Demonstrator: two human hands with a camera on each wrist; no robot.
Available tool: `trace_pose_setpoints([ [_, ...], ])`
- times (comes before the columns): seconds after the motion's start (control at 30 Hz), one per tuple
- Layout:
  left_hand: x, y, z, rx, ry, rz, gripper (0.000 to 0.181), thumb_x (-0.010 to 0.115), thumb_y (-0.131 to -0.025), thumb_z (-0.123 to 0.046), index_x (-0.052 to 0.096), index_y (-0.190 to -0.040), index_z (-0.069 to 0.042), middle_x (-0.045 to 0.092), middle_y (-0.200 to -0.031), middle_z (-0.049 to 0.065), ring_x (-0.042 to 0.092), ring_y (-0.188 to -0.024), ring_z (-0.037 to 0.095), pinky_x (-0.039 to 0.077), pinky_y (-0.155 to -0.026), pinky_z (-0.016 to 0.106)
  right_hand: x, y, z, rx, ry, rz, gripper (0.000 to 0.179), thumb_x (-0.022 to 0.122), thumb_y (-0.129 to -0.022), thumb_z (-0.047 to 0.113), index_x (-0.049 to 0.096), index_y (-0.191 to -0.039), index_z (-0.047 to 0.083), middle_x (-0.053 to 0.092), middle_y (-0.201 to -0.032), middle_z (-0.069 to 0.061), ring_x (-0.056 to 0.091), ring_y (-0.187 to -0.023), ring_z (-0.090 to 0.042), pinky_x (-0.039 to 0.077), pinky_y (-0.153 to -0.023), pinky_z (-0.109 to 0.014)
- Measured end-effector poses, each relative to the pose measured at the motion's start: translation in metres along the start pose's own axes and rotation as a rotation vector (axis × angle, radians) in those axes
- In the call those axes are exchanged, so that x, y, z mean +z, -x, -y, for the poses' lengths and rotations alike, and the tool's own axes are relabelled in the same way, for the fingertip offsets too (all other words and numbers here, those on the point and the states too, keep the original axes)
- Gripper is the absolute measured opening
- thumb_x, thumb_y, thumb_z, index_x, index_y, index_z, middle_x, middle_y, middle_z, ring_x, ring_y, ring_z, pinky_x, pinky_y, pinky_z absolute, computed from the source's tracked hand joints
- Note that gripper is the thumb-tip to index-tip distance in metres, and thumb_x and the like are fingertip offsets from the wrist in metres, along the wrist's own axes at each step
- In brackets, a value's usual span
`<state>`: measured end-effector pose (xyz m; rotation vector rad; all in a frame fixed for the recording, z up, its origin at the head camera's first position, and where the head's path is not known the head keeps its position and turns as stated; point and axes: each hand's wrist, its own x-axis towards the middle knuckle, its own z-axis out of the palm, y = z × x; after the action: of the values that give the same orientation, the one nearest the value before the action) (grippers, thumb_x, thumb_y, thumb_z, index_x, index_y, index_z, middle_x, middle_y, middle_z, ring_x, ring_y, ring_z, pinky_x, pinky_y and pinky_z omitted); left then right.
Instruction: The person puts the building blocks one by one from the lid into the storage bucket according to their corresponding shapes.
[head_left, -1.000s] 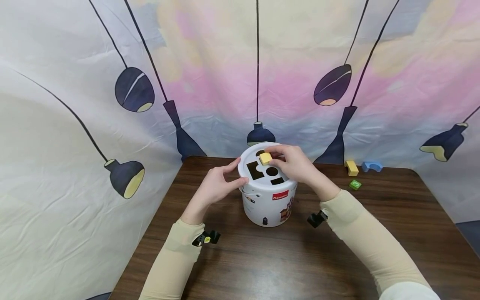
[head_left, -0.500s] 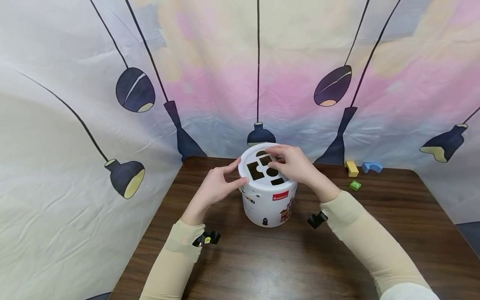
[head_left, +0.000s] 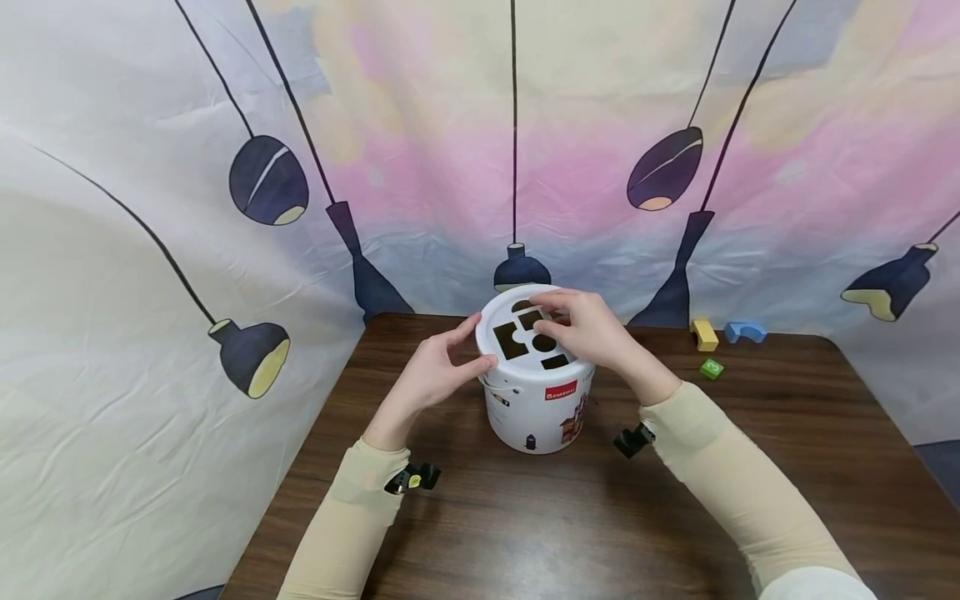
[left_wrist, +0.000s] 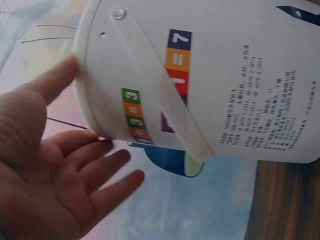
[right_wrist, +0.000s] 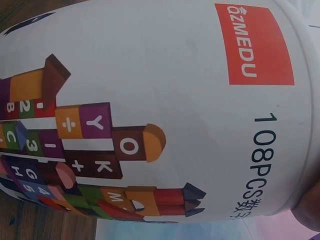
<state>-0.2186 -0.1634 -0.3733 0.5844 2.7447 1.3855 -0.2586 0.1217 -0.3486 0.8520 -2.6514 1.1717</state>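
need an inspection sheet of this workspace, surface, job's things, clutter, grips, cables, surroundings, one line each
surface: dark wood-grain table
job's things: white bucket upright on the table, its lid on, with dark cut-out holes
clutter: yellow block, blue arch block and green block, loose on the table to the right of the bucket
left grip: thumb and a finger touch the lid's rim
right grip: over the lid, fingers by the holes; no block seen in it, contact unclear
cables: nothing seen; the dark cords are printed on the backdrop
surroundings: backdrop with printed hanging lamps behind the table
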Motion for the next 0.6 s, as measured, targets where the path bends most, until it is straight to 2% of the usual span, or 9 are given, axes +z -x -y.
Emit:
trace_pose_setpoints([
  [0.07, 0.001, -0.001, 0.003, 0.021, 0.027, 0.010, 0.083, 0.080, -0.098, -0.038, 0.039, -0.168, -0.020, 0.042, -0.168, 0.002, 0.044, -0.151, 0.028, 0.043, -0.116, 0.053, 0.001, 0.000, 0.000, 0.006, -0.006, -0.004, 0.044, 0.075, -0.103, 0.016, 0.068, -0.144, 0.004, 0.068, -0.140, -0.015, 0.068, -0.124, -0.032, 0.059, -0.097, -0.048],
  [0.13, 0.001, -0.002, 0.006, 0.039, 0.049, 0.016, 0.083, 0.080, -0.099, -0.036, 0.037, -0.168, -0.020, 0.039, -0.169, 0.000, 0.041, -0.153, 0.028, 0.041, -0.118, 0.053, 0.001, 0.000, 0.000, 0.012, -0.013, -0.008, 0.043, 0.075, -0.103, 0.017, 0.069, -0.144, 0.005, 0.068, -0.139, -0.014, 0.068, -0.123, -0.031, 0.059, -0.097, -0.047],
  [0.37, 0.002, -0.004, 0.012, 0.088, 0.047, 0.008, 0.079, 0.079, -0.099, -0.036, 0.040, -0.167, -0.024, 0.043, -0.167, 0.002, 0.045, -0.151, 0.029, 0.043, -0.116, 0.054, 0.001, -0.001, 0.000, 0.025, -0.037, -0.013, 0.041, 0.075, -0.103, 0.019, 0.071, -0.142, 0.008, 0.070, -0.138, -0.012, 0.068, -0.123, -0.029, 0.059, -0.098, -0.046],
  [0.6, 0.005, -0.003, 0.012, 0.130, -0.031, -0.036, 0.076, 0.076, -0.100, -0.041, 0.042, -0.166, -0.022, 0.045, -0.165, 0.000, 0.050, -0.147, 0.026, 0.046, -0.114, 0.052, 0.001, 0.000, 0.000, 0.029, -0.062, -0.023, 0.040, 0.075, -0.103, 0.020, 0.072, -0.141, 0.008, 0.070, -0.137, -0.011, 0.069, -0.121, -0.028, 0.059, -0.097, -0.045],
])
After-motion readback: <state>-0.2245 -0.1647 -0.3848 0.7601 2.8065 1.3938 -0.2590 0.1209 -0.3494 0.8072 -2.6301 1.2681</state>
